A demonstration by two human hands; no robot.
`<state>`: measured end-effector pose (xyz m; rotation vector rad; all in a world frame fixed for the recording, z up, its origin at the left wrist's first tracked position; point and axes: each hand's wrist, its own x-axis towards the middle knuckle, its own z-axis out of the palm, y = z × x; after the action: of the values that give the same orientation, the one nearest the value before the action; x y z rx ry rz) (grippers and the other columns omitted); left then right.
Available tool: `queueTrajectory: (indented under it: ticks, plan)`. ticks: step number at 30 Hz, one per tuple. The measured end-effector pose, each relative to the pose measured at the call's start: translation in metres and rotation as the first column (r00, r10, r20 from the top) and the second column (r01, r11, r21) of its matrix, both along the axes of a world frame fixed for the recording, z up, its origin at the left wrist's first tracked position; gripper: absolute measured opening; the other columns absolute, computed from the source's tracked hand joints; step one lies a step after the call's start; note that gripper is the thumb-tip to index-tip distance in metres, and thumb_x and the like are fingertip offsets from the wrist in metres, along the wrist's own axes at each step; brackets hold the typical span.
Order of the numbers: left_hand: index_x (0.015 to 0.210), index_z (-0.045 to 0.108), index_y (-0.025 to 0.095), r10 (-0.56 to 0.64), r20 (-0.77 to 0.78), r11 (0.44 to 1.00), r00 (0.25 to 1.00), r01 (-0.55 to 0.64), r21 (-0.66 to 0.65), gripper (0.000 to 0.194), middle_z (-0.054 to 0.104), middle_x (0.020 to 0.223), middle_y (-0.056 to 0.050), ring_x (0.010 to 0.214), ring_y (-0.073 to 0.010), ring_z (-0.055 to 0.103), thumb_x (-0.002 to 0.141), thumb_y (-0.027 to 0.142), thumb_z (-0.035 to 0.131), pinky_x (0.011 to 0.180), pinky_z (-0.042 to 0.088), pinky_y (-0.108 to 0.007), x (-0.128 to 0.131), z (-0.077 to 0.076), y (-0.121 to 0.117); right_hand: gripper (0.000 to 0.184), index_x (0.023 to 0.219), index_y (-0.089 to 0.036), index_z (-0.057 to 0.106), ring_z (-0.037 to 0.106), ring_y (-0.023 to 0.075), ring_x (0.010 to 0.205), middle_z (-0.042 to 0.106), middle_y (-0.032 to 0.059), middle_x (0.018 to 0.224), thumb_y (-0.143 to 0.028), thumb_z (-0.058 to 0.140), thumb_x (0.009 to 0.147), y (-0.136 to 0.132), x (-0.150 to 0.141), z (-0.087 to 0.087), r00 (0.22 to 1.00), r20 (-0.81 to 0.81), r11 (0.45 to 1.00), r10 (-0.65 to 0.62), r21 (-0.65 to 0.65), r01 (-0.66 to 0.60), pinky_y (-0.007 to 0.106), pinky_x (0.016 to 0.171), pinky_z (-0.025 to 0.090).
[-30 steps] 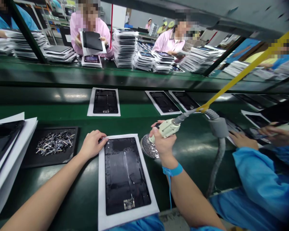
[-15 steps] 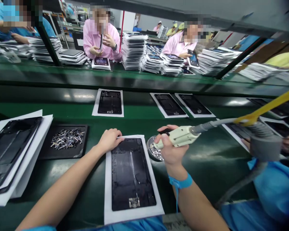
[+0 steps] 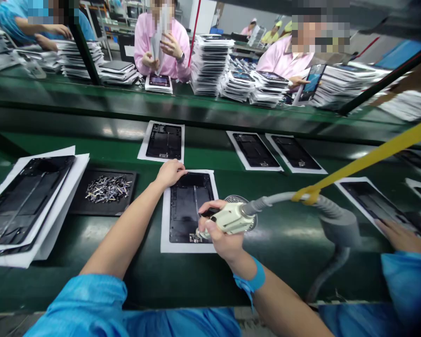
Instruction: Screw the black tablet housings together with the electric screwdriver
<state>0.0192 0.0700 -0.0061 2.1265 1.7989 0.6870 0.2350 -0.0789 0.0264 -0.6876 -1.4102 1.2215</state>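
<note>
A black tablet housing [image 3: 185, 208] lies inner side up on a white paper sheet [image 3: 165, 238] in front of me. At its far left corner, my left hand [image 3: 171, 173] is curled, with the fingertips closed on the top edge. My right hand [image 3: 226, 241] is wrapped round a pale electric screwdriver [image 3: 231, 219] with a grey cable. The screwdriver's nose is over the housing's near right part, close to a small circuit board [image 3: 195, 238]; its tip is hidden. Partly behind the screwdriver sits a round perforated metal dish [image 3: 251, 222].
A black tray [image 3: 103, 209] of small parts stands left, beside stacked housings on paper [image 3: 24, 201]. More housings [image 3: 165, 140] lie along the green bench. A yellow strap [image 3: 368, 152] holds the cable. A co-worker's hand [image 3: 405, 236] is at the right; people sit opposite.
The housing and its sheet have slid away from me with my left hand. My right hand has brought the screwdriver from beside the dish to over the housing's near right part.
</note>
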Motion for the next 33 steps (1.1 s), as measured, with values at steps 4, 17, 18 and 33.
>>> queueTrajectory:
  ticks: [4, 17, 18, 33]
  plan:
    - [0.086, 0.076, 0.019, -0.003, 0.013, 1.0, 1.0, 0.003, 0.001, 0.019, 0.069, 0.091, -0.007, 0.093, -0.0227, 0.062, 0.094, 0.033, 0.066, 0.086, 0.045, -0.034, 0.0, -0.004, 0.0, 0.029, 0.116, -0.028, 0.057, 0.063, 0.0095, 0.053, 0.068, 0.0009, 0.098, -0.023, 0.069, 0.089, -0.002, -0.001, -0.002, 1.0, -0.022, 1.0, 0.008, 0.02, -0.008, 0.026, 0.05, 0.057]
    - [0.088, 0.075, 0.018, 0.0, 0.079, 1.0, 0.997, 0.0, -0.004, 0.019, 0.069, 0.094, -0.008, 0.096, -0.0234, 0.064, 0.094, 0.033, 0.065, 0.089, 0.048, -0.034, 0.0, -0.005, -0.001, 0.028, 0.113, -0.027, 0.06, 0.062, 0.0104, 0.055, 0.067, 0.0006, 0.093, -0.024, 0.072, 0.088, -0.002, -0.002, -0.009, 0.999, 0.033, 0.999, -0.002, 0.05, 0.001, 0.027, 0.052, 0.057]
    - [0.093, 0.074, 0.018, 0.009, 0.099, 1.0, 0.995, -0.01, 0.009, 0.017, 0.068, 0.099, -0.009, 0.1, -0.0237, 0.064, 0.094, 0.033, 0.065, 0.093, 0.048, -0.034, 0.0, -0.005, -0.002, 0.027, 0.112, -0.026, 0.06, 0.062, 0.0105, 0.055, 0.066, 0.0005, 0.092, -0.025, 0.073, 0.087, -0.003, -0.002, -0.01, 0.999, 0.037, 0.998, -0.009, 0.056, 0.007, 0.027, 0.051, 0.057]
    - [0.089, 0.062, 0.021, 0.23, -0.397, 0.874, 0.888, -0.368, -0.317, 0.033, 0.075, 0.091, -0.014, 0.086, -0.0305, 0.073, 0.1, 0.047, 0.045, 0.072, 0.05, -0.036, 0.013, 0.033, -0.158, 0.022, 0.106, -0.025, 0.061, 0.061, 0.0102, 0.05, 0.068, -0.0011, 0.088, -0.023, 0.071, 0.087, 0.02, 0.016, 0.016, 0.978, -0.15, 0.987, -0.147, 0.036, 0.154, 0.024, 0.043, 0.053]
